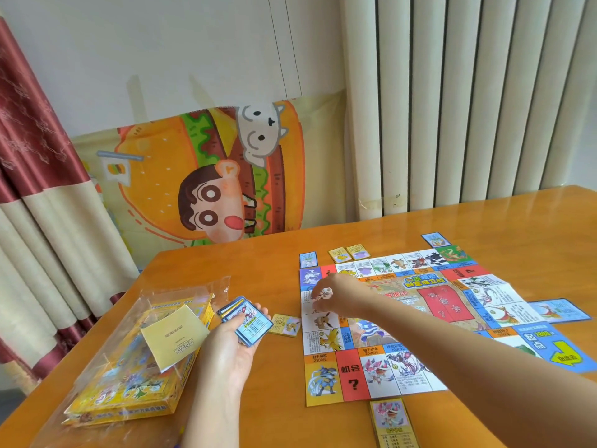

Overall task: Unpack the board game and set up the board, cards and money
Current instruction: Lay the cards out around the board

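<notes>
While the right arm reaches across the table, left hand point(226, 344): palm up, fingers and thumb curled round a stack of cards point(252, 321).
right hand point(336, 291): fingers bent downward, pinching a small pale card point(323, 294) over the board's left edge; whether that card touches the board I cannot tell.
stack of cards: glossy rectangles with blue borders, slightly fanned in the palm.
board point(429, 305): thin printed sheet, creased along its folds, spread flat on the table; a ring of coloured picture squares surrounds a red rectangle.
yellow card point(286, 324): flat on the table, just beside the board's left edge.
bottom card point(392, 421): yellow-bordered and upright, just beside the board's near edge.
far cards: a blue card point(308, 259) and two yellow ones point(349, 253) lie along the far edge.
box point(129, 367): flat yellow cardboard in crinkled clear plastic wrap point(151, 297), left of the left forearm.
leaflet point(174, 334): pale yellow paper, tilted on top of the box.
table point(533, 221): smooth orange wood with a shiny finish.
</notes>
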`<state>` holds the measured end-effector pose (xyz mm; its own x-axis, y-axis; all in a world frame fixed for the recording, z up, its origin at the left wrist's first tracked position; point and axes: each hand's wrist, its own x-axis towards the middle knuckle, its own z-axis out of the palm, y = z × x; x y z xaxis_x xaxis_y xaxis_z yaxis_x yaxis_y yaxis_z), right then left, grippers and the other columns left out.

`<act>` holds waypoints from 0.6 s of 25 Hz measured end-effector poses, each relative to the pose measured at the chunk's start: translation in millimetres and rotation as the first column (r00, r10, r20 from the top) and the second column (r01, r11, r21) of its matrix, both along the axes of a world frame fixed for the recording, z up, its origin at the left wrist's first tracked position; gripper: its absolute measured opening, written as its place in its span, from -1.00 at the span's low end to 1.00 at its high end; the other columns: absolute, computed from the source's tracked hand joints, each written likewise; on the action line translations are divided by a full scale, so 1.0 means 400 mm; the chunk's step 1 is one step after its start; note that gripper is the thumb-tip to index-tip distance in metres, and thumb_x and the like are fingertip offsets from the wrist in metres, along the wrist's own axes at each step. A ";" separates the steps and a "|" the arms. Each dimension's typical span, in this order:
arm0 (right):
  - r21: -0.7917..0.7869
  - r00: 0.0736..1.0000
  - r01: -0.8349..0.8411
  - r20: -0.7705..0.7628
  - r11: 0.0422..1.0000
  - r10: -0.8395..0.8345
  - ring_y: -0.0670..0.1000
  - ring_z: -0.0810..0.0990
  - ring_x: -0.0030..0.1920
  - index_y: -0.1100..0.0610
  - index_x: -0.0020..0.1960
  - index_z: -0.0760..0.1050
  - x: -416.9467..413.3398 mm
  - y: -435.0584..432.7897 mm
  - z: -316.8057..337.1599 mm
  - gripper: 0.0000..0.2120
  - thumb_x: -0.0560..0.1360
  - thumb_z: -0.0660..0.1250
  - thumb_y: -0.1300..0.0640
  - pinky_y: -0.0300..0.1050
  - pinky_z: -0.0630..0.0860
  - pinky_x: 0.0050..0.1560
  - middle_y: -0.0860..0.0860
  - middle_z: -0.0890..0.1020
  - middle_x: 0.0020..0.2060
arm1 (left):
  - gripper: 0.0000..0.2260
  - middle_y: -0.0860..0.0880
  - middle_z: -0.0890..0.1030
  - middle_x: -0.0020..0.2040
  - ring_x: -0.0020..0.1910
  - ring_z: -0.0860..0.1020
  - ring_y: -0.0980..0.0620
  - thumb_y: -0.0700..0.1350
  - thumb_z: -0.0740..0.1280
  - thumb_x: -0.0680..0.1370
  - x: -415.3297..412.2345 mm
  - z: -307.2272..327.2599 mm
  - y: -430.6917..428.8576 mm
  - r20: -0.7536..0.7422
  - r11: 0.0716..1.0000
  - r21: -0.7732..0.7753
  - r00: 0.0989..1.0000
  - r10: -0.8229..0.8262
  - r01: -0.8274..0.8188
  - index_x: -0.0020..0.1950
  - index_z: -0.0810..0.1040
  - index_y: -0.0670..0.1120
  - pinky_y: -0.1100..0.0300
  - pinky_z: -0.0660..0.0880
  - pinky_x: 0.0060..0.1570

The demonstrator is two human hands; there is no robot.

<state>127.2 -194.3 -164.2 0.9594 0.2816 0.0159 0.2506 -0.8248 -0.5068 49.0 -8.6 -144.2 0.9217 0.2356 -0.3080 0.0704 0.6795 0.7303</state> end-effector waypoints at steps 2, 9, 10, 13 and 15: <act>0.002 0.998 -0.045 0.031 0.999 0.045 0.05 0.55 0.14 0.05 0.18 0.57 -0.014 -0.015 -0.005 -0.71 0.50 0.39 0.00 -0.11 0.48 0.10 0.03 0.53 0.24 | -0.79 -0.21 0.53 -0.14 -0.16 0.53 -0.11 -0.34 0.05 0.63 0.001 -0.003 -0.006 -0.005 1.000 0.001 1.000 -0.006 0.006 -0.08 0.45 -0.26 0.18 0.58 -0.42; -0.156 0.978 -0.192 0.051 0.969 0.202 0.11 0.13 0.45 0.11 0.27 0.55 -0.025 0.105 -0.044 -0.54 0.45 0.41 -0.09 0.06 0.22 0.39 0.05 0.36 0.41 | -0.83 -0.21 0.53 -0.13 -0.16 0.55 -0.11 -0.33 0.08 0.63 0.003 -0.001 -0.012 -0.013 1.000 0.010 1.000 -0.008 0.008 -0.02 0.45 -0.25 0.16 0.59 -0.34; -0.174 0.979 -0.192 0.031 0.966 0.200 0.14 0.08 0.48 0.11 0.27 0.55 -0.015 0.113 -0.050 -0.55 0.46 0.40 -0.09 0.09 0.16 0.43 0.06 0.32 0.44 | -0.83 -0.21 0.53 -0.13 -0.17 0.55 -0.11 -0.33 0.08 0.63 0.002 0.001 -0.008 -0.011 1.000 0.008 1.000 -0.002 0.002 -0.03 0.45 -0.26 0.14 0.60 -0.30; -0.140 0.977 -0.210 -0.001 0.968 0.212 0.19 -0.01 0.51 0.09 0.23 0.58 0.003 0.116 -0.055 -0.61 0.47 0.40 -0.05 0.13 0.01 0.48 0.05 0.26 0.48 | -0.82 -0.21 0.54 -0.15 -0.21 0.56 -0.10 -0.33 0.09 0.63 -0.002 0.007 0.002 -0.010 1.000 -0.007 1.000 0.022 -0.022 -0.07 0.45 -0.25 0.16 0.59 -0.35; -0.122 0.977 -0.215 -0.023 0.969 0.214 0.17 -0.05 0.52 0.04 0.27 0.55 0.006 0.115 -0.056 -0.60 0.47 0.40 -0.04 0.09 -0.04 0.50 0.03 0.23 0.49 | -0.82 -0.21 0.53 -0.15 -0.21 0.56 -0.10 -0.33 0.08 0.63 -0.005 0.008 0.007 -0.018 0.999 -0.009 0.999 0.036 -0.036 -0.09 0.45 -0.25 0.17 0.58 -0.41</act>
